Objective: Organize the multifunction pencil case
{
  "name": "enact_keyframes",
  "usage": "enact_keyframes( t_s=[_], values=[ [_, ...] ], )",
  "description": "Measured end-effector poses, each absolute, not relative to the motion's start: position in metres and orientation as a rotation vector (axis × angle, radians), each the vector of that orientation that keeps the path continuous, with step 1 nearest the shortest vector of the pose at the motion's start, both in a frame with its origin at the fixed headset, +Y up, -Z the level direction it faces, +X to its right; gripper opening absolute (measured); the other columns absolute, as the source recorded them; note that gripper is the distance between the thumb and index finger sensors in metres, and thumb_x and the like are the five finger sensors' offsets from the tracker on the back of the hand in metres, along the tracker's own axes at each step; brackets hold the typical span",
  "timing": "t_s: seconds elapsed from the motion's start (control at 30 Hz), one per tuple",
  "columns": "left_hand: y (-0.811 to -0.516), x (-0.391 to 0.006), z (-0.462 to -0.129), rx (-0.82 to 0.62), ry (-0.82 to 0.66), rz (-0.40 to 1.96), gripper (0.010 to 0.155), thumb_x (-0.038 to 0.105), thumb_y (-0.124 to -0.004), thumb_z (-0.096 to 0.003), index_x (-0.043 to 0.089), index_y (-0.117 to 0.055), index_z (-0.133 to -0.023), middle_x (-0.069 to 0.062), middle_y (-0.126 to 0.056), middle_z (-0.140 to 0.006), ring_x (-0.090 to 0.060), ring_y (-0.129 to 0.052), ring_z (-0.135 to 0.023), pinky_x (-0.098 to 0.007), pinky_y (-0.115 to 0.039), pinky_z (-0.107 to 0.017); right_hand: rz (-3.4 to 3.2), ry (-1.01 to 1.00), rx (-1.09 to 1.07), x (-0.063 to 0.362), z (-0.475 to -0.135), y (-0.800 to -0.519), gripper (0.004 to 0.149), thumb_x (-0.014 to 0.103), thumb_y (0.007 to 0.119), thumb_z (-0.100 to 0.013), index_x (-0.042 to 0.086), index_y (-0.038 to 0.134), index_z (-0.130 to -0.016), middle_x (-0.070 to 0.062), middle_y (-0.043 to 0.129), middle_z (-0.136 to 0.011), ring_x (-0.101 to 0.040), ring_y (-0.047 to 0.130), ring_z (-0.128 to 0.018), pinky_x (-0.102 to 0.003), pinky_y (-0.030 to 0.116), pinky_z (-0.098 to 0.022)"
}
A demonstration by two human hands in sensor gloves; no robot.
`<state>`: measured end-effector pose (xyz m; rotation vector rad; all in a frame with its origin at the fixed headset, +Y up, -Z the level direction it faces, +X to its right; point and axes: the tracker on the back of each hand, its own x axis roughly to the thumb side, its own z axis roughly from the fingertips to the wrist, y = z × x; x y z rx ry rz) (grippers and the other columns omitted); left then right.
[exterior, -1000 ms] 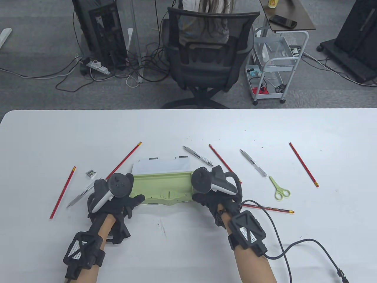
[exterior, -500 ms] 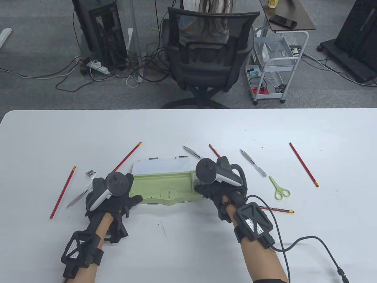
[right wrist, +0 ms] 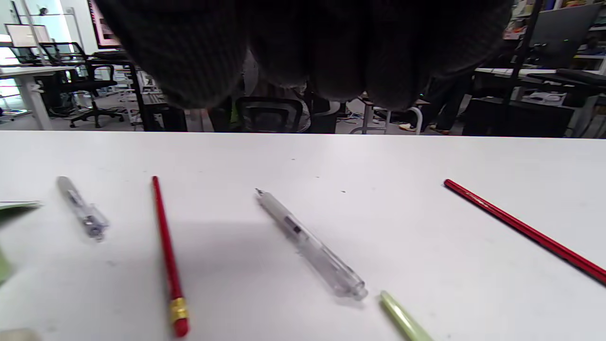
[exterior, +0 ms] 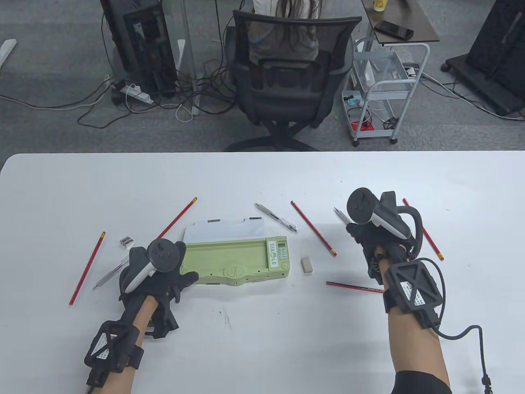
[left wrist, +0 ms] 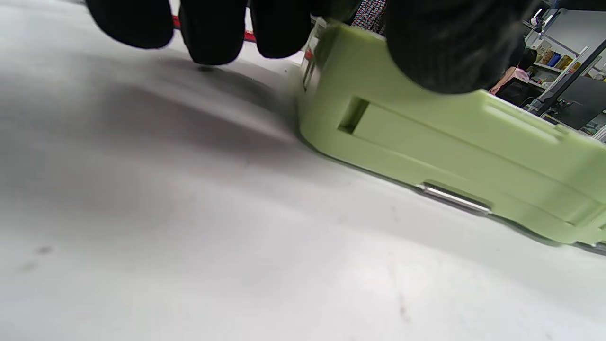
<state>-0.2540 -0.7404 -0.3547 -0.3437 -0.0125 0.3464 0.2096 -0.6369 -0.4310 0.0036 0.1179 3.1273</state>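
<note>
Under the right hand [exterior: 371, 236] a clear pen [right wrist: 310, 244] and green scissors [right wrist: 405, 319] are mostly hidden from above; its fingers hang curled over them, holding nothing. Left hand [exterior: 158, 273] grips the left end of the open green pencil case [exterior: 236, 260], thumb on its near edge. An eraser [exterior: 307, 265] and red pencil [exterior: 313, 228] lie right of the case, bare table [exterior: 262, 340] nearer the front edge.
</note>
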Motion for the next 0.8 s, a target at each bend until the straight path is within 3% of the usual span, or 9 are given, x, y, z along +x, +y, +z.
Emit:
enact_keyframes(
  t_s=[0.3, 0.67, 0.8],
  values=[
    [-0.739, -0.252, -0.355, -0.364, 0.016, 0.372, 0.09, 0.048, -0.081, -0.0415, 0.019, -0.034, -0.112, -0.014, -0.055, -0.12, -0.048, -0.066, -0.105, -0.069, -0.061, -0.068, 3.205, 0.256, -0.131, 0.208, -0.469, -0.696, 0.052, 0.035, 0.083, -0.05, 0.011, 0.076, -0.095, -0.02, 0.075, -0.098, -0.047, 0.083, -0.084, -0.06, 0.071, -0.066],
    [-0.739, -0.252, -0.355, -0.366, 0.031, 0.394, 0.09, 0.047, -0.081, -0.0416, 0.019, -0.034, -0.112, -0.014, -0.054, -0.12, -0.048, -0.065, -0.105, -0.069, -0.06, -0.068, 3.283, 0.356, -0.176, 0.207, -0.487, -0.73, 0.052, 0.037, 0.084, -0.048, 0.01, 0.079, -0.092, -0.018, 0.079, -0.094, -0.045, 0.086, -0.08, -0.058, 0.073, -0.065],
    [-0.739, -0.252, -0.355, -0.369, 0.029, 0.381, 0.09, 0.047, -0.081, -0.0416, 0.019, -0.033, -0.112, -0.014, -0.054, -0.12, -0.048, -0.066, -0.105, -0.069, -0.06, -0.068, 3.32, 0.303, -0.16, 0.204, -0.488, -0.731, 0.05, 0.036, 0.084, -0.047, 0.01, 0.081, -0.09, -0.017, 0.081, -0.092, -0.043, 0.089, -0.077, -0.057, 0.075, -0.064]
  ],
)
